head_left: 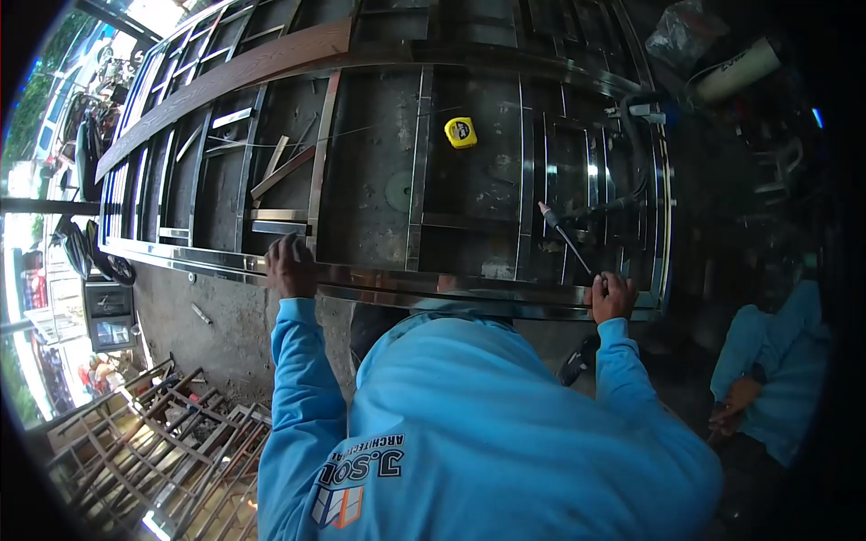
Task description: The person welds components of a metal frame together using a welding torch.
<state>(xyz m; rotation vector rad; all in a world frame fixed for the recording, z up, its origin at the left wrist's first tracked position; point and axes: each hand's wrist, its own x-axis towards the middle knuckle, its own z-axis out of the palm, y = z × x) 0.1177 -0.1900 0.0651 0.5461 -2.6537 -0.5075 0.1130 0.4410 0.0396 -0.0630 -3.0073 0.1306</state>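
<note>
- you are standing over a large metal frame [419, 180], which is stretching across the whole view ahead of you; its shiny bars are forming a grid.
- your left hand [291, 267] is resting palm down at the near rail, fingers partly bent and pointing ahead over the edge; its underside is staying hidden, so you cannot tell whether it is gripping.
- your right hand [612, 295] is curling its fingers at the same rail, near the right end of the frame.
- a slim tool [566, 236] with a pinkish tip is lying aslant, tip pointing away from you, its thin near end reaching close to your right hand; whether you are holding that end, you cannot tell.
- a yellow tape measure [461, 132] is sitting between two crossbars, beyond and between your hands, well apart from both.
- short metal pieces [280, 216] are lying just beyond your left hand, within the grid.
- a wood-look plank [234, 86] is lying lengthwise across the far left part of the frame.
- a pale tube [740, 72] is lying beyond the far right corner.
- a co-worker's hand [741, 397] is showing at your right, below a blue sleeve, well apart from yours.
- a metal lattice [180, 442] is lying behind your left arm, at lower left.
</note>
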